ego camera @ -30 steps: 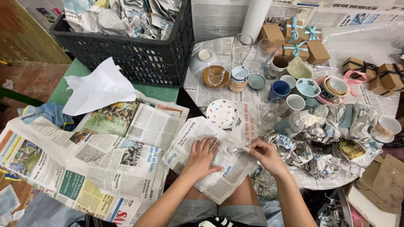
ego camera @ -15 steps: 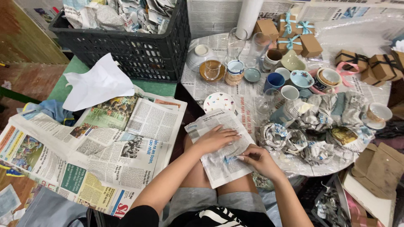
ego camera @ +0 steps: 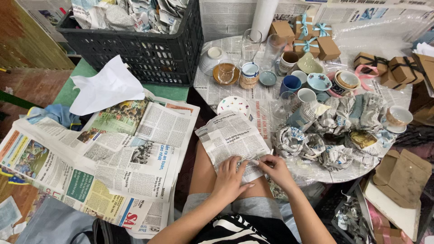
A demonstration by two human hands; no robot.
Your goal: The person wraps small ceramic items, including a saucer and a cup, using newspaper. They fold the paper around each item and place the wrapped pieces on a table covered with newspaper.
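On your lap, your left hand [ego camera: 230, 177] lies flat with its fingers spread, pressing down the near edge of a sheet of newspaper [ego camera: 233, 142]. Just beside it, your right hand [ego camera: 276, 169] is curled, its thumb and fingers pinching the same sheet's lower right corner; whether something small sits inside that fold cannot be told. The sheet runs from your knees up toward the round table, its far end reaching close to a small white saucer with coloured dots [ego camera: 233, 105].

To the right of your hands, on the table's near side, lie several bundles wrapped in crumpled newspaper [ego camera: 312, 144]. Beyond them stand unwrapped cups and bowls: a dark blue mug [ego camera: 290, 84], a white cup [ego camera: 306, 95], two clear glasses [ego camera: 251, 44] and a brown saucer holding a small glass [ego camera: 225, 74]. At the table's far edge sit small brown gift boxes tied with blue ribbon [ego camera: 307, 32].

To your left, opened newspapers [ego camera: 117, 153] cover the floor, with a sheet of white paper [ego camera: 106, 86] lying at their far end. Behind that stands a black plastic crate [ego camera: 135, 43] filled with more crumpled newspaper.
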